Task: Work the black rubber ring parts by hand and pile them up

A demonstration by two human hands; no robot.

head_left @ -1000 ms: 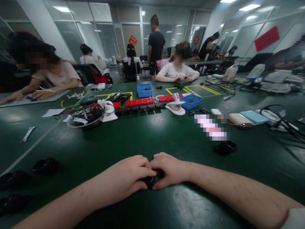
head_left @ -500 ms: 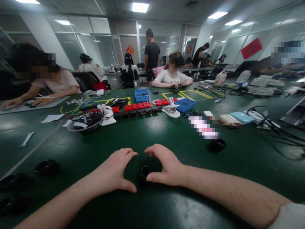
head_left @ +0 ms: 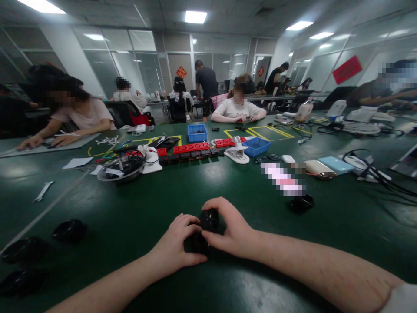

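Both my hands meet low in the middle of the green table (head_left: 208, 187). My left hand (head_left: 174, 245) curls round the lower part of a small black round object (head_left: 199, 242). My right hand (head_left: 230, 230) pinches a second small black piece (head_left: 209, 219) just above it, fingers bent over its top. The two black pieces touch each other between my hands. How they fit together is hidden by my fingers.
Another black round part (head_left: 301, 203) lies to the right; several black caps (head_left: 69, 230) lie at the left edge. Red power strips (head_left: 190, 149), blue bins (head_left: 256, 146), a clear bowl of cables (head_left: 120, 167) and phones (head_left: 317, 167) sit further back. Other people work around the table.
My hands were closed together, then spread apart around a black piece lying on the table. Now both have closed on black pieces and lifted them together.
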